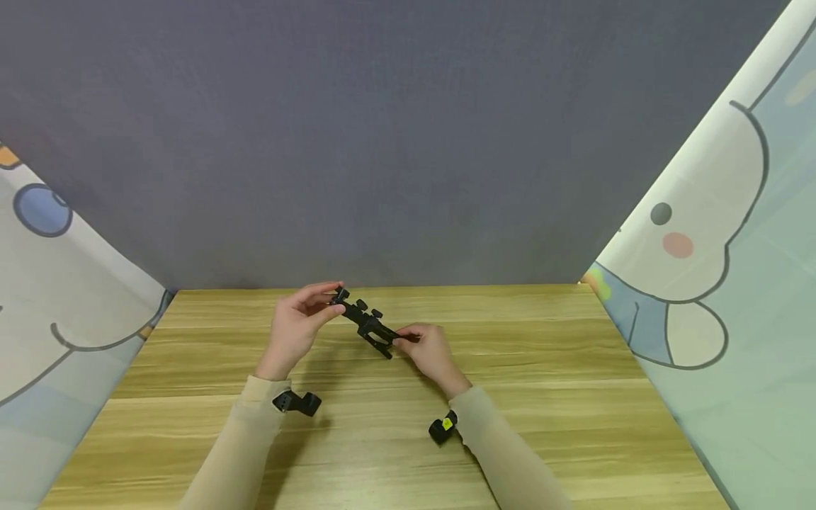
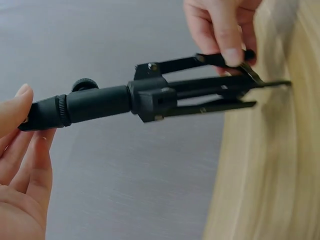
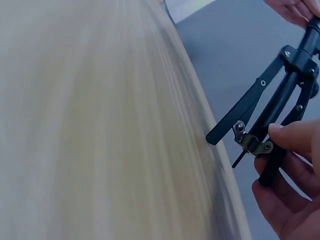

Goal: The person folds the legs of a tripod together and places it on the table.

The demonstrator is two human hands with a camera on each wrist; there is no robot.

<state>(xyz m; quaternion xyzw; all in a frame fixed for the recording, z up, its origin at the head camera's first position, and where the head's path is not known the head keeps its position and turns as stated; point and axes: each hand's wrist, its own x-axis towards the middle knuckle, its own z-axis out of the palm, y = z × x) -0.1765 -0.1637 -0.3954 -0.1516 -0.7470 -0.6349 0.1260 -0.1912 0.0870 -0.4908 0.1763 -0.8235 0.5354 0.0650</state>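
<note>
A small black tripod [image 1: 370,324] is held tilted above the table between both hands, its head end up at the left and its legs down at the right. My left hand [image 1: 297,322] pinches the head end between thumb and fingers. In the left wrist view, a ribbed ring and a round knob [image 2: 85,84] show on the tripod's post. My right hand [image 1: 433,352] grips one leg near its foot. Seen from the right wrist, the thumb lies by a metal brace [image 3: 254,145] joining the legs, and another leg [image 3: 235,116] spreads slightly from the centre post.
Below the hands is a wood-grain table [image 1: 357,439]. A dark grey panel [image 1: 382,142] rises behind its far edge. Cartoon-printed sheets [image 1: 695,212] stand at both sides. Each wrist wears a small black camera [image 1: 307,404].
</note>
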